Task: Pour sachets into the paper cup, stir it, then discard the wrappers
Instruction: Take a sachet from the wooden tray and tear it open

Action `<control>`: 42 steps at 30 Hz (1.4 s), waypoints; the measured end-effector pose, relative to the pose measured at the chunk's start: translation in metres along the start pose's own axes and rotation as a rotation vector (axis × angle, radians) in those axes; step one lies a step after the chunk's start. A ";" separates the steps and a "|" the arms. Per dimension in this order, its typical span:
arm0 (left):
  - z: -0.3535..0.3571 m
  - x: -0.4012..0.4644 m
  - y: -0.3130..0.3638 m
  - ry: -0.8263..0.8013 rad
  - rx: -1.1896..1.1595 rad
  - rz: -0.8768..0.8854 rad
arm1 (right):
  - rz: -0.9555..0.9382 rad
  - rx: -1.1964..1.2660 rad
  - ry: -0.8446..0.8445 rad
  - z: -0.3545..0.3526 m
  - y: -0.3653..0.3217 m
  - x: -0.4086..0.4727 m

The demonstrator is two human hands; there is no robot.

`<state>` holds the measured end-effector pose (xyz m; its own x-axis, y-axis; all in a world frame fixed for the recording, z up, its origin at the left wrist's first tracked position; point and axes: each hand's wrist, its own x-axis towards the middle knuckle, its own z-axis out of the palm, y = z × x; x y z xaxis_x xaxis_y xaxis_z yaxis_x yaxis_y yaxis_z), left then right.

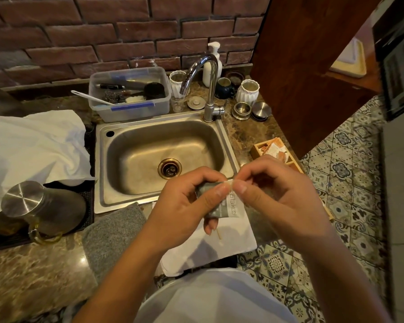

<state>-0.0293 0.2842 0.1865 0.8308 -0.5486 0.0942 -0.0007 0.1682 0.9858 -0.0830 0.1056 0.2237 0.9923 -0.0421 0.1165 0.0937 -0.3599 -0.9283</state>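
Note:
A small grey and white sachet (229,206) with printed lettering is held upright in front of me, over the front edge of the counter. My left hand (187,203) grips its body and top left corner. My right hand (273,194) pinches the top right corner between thumb and forefinger. A thin wooden stir stick (218,234) pokes out below my left hand. A wooden box (269,151) with orange sachets stands right of the sink. No paper cup is in view; my hands hide what lies under them.
A steel sink (107,173) with a tap (205,73) lies ahead. A white cloth (219,248) and a grey mat (112,231) lie on the marble counter. A steel jug (42,206) rests on a black mat at left. Behind the sink are a plastic tub (131,108), cups and a soap bottle.

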 end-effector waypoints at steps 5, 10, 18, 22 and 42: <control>-0.006 0.000 0.002 -0.052 0.109 0.012 | -0.052 -0.151 -0.165 -0.009 0.001 0.004; -0.005 0.000 0.001 -0.028 0.070 0.022 | -0.222 -0.229 -0.104 -0.002 0.000 0.001; 0.006 0.003 -0.002 0.060 -0.235 -0.192 | -0.429 -0.557 0.228 0.022 0.015 -0.004; 0.004 0.003 0.003 0.070 -0.147 -0.163 | -0.122 -0.222 0.073 0.014 0.014 -0.003; 0.014 -0.002 0.005 -0.008 -0.280 -0.234 | -0.245 -0.188 0.112 0.012 0.019 -0.013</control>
<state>-0.0392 0.2745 0.1929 0.7858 -0.6053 -0.1271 0.3424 0.2547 0.9044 -0.0934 0.1099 0.2001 0.9258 -0.0318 0.3766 0.3020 -0.5370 -0.7877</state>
